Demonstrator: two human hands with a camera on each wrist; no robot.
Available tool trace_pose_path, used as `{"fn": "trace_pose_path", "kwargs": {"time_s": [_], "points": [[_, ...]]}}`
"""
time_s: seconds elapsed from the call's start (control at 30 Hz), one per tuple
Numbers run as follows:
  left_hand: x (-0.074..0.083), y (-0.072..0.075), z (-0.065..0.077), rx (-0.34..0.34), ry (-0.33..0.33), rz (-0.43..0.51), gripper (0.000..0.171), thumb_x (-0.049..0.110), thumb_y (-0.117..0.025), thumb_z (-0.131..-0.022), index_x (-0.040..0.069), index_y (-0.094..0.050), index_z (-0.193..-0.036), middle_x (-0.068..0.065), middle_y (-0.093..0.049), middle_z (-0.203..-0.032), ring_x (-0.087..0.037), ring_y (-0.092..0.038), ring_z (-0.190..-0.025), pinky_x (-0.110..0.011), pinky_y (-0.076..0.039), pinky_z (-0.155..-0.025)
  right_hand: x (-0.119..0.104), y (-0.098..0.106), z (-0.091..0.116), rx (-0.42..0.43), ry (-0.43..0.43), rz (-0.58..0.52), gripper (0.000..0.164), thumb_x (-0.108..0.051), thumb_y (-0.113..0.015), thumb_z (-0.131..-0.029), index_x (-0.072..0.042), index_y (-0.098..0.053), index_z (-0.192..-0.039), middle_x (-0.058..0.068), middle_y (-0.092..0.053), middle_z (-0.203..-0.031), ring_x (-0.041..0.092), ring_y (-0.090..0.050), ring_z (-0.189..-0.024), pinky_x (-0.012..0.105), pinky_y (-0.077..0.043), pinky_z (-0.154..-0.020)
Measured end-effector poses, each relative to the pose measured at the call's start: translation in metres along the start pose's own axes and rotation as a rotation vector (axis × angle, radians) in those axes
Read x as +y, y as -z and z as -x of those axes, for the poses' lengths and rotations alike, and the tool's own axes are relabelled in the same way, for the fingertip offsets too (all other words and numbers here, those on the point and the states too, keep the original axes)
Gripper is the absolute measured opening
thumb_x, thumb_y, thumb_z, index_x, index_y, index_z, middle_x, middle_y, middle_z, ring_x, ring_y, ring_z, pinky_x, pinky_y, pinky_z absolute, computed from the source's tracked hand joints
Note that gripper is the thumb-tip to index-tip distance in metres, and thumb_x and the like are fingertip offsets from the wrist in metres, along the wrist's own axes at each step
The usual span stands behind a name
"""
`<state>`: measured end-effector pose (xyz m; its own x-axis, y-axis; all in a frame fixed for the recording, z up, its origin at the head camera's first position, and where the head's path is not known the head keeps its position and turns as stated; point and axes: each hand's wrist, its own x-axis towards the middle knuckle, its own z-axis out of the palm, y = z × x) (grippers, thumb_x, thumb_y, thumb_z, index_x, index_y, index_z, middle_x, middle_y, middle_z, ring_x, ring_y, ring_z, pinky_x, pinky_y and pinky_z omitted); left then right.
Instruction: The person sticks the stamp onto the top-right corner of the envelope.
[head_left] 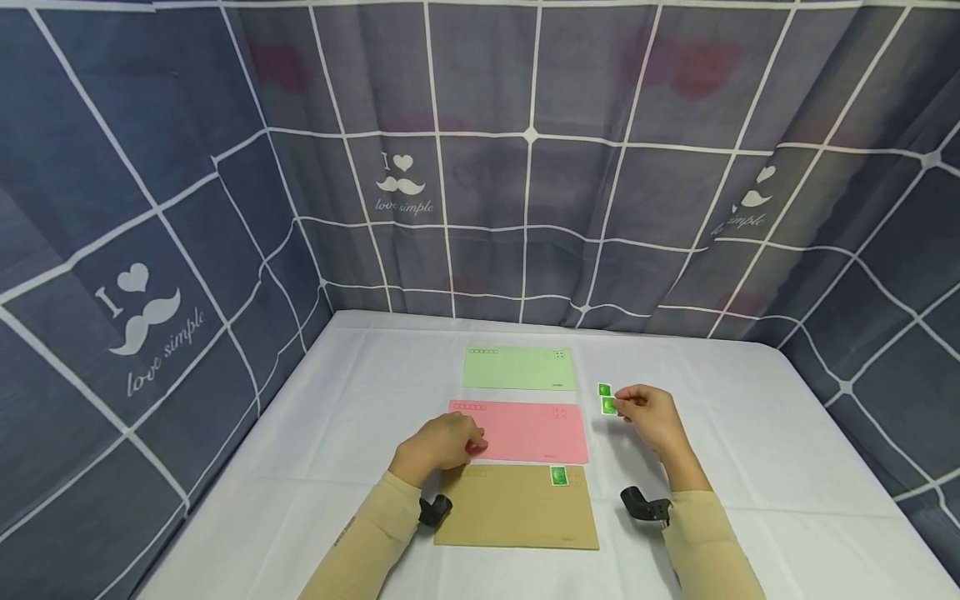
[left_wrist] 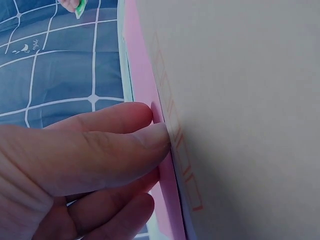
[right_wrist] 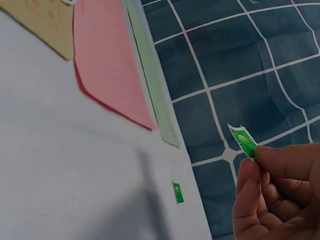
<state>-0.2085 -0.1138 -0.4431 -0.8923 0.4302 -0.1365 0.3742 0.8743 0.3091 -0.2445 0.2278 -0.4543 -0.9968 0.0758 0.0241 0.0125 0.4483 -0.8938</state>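
Between thumb and forefinger my right hand (head_left: 651, 417) pinches a green postage stamp (right_wrist: 243, 141) with a white edge, raised above the table to the right of the envelopes. A second green stamp (right_wrist: 178, 193) lies on the cloth beyond it. My left hand (head_left: 444, 442) is at the lower left corner of the pink envelope (head_left: 532, 433), its fingertips resting there with loosely bent fingers. Nearest me lies a brown envelope (head_left: 517, 512), bearing a green stamp (head_left: 558, 476) at its upper right. The pink envelope's upper right shows a bare printed stamp box.
Farthest back in the column is a light green envelope (head_left: 518, 369). A white cloth (head_left: 345, 375) covers the table, and a dark grid-patterned curtain (head_left: 480, 183) encloses its back and sides. Each wrist wears a black camera mount (head_left: 645, 505).
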Motion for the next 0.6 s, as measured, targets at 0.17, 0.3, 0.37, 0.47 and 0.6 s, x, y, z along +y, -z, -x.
{"fn": "trace_pose_path", "kwargs": {"time_s": [0.17, 0.3, 0.37, 0.47, 0.6], "points": [[0.0, 0.0, 0.001, 0.006, -0.011, -0.006, 0.032, 0.0, -0.076, -0.082, 0.014, -0.079, -0.111, -0.002, -0.072, -0.126, -0.021, -0.064, -0.12, -0.033, -0.055, -0.095, -0.007, -0.001, 0.001, -0.003, 0.007, -0.037, 0.02, -0.004, -0.062, -0.097, 0.01, -0.064, -0.11, 0.01, -0.068, -0.089, 0.014, -0.065, -0.076, 0.031, -0.059, -0.072], [0.001, 0.002, 0.002, 0.008, -0.016, -0.009, 0.033, -0.001, -0.076, -0.082, 0.014, -0.079, -0.111, -0.003, -0.072, -0.125, -0.021, -0.064, -0.12, -0.032, -0.055, -0.094, -0.013, -0.005, 0.001, -0.025, 0.018, -0.066, 0.021, -0.003, -0.062, -0.096, 0.012, -0.064, -0.11, 0.011, -0.069, -0.091, 0.009, -0.064, -0.073, 0.031, -0.059, -0.072], [0.001, 0.002, 0.002, 0.01, -0.013, -0.008, 0.033, -0.001, -0.076, -0.082, 0.014, -0.079, -0.111, -0.002, -0.072, -0.125, -0.021, -0.064, -0.12, -0.033, -0.054, -0.096, -0.017, -0.007, 0.001, -0.033, 0.029, -0.075, 0.021, -0.003, -0.063, -0.096, 0.012, -0.064, -0.11, 0.013, -0.069, -0.091, 0.009, -0.063, -0.073, 0.03, -0.059, -0.071], [0.0, -0.001, 0.001, 0.004, 0.0, 0.005, 0.034, -0.001, -0.076, -0.081, 0.015, -0.079, -0.111, -0.001, -0.071, -0.126, -0.021, -0.063, -0.121, -0.034, -0.054, -0.098, -0.02, -0.011, 0.001, -0.041, 0.037, -0.089, 0.021, -0.002, -0.064, -0.095, 0.013, -0.064, -0.11, 0.015, -0.07, -0.092, 0.008, -0.063, -0.072, 0.027, -0.058, -0.069], [0.0, -0.001, 0.0, 0.0, 0.007, -0.006, 0.035, -0.002, -0.076, -0.081, 0.016, -0.079, -0.111, -0.001, -0.071, -0.126, -0.02, -0.064, -0.121, -0.034, -0.054, -0.099, -0.023, -0.014, 0.001, -0.048, 0.037, -0.105, 0.021, -0.002, -0.064, -0.095, 0.013, -0.064, -0.109, 0.014, -0.07, -0.09, 0.008, -0.062, -0.071, 0.022, -0.055, -0.066]]}}
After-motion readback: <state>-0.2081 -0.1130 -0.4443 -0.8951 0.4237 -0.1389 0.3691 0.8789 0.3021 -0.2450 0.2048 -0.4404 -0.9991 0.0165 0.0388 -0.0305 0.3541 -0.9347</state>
